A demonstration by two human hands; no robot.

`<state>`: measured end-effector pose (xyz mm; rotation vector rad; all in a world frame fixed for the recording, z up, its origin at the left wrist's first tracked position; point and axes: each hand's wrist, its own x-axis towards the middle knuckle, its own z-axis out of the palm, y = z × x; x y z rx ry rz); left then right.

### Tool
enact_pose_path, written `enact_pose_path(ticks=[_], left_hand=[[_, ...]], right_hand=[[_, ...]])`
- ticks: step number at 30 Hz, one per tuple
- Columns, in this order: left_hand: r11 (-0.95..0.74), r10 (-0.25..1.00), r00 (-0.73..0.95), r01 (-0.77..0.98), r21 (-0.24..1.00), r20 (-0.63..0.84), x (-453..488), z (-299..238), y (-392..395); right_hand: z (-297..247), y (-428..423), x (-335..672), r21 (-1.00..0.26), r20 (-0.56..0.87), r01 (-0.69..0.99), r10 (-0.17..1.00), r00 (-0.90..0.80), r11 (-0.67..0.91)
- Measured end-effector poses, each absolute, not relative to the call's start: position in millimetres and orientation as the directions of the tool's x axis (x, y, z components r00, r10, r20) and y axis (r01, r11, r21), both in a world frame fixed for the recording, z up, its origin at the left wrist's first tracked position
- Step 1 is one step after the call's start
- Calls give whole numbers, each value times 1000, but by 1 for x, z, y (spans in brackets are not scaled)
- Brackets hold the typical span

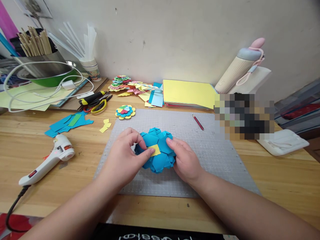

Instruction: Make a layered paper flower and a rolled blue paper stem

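Note:
A blue folded-paper flower (160, 161) is held up over the grey cutting mat (215, 173). My right hand (187, 160) grips its right edge, thumb on the near face and the other fingers hidden behind. A small yellow paper piece (155, 150) lies across the middle of the flower. My left hand (130, 153) is closed at the flower's left side, its thumb on the left end of the yellow piece. Whether the left fingers pinch that piece or the flower itself is partly hidden.
A white glue gun (47, 163) lies at left near blue paper strips (68, 123) and yellow scraps (105, 125). Scissors (99, 106), a layered paper flower (125, 112) and stacked yellow paper (188, 93) are behind. A red pencil (198, 122) rests on the mat.

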<state>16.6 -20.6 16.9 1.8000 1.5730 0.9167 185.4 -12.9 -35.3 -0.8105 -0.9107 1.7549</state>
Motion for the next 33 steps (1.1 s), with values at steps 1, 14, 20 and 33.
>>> enact_pose_path(ticks=[1, 14, 20, 33], left_hand=[[-146, 989, 73, 595, 790, 129, 17, 18, -21], [117, 992, 8, 355, 927, -129, 14, 7, -20], [311, 924, 239, -21, 950, -297, 10, 6, -17], [318, 929, 227, -92, 943, -292, 13, 3, -20]], right_hand=[[-35, -13, 185, -857, -124, -446, 943, -309, -259], [-36, -13, 185, -852, -41, -482, 944, -328, -204], [-33, -17, 185, -864, 12, -468, 922, -386, -185], [-30, -20, 184, -844, 26, -495, 906, -422, -207]])
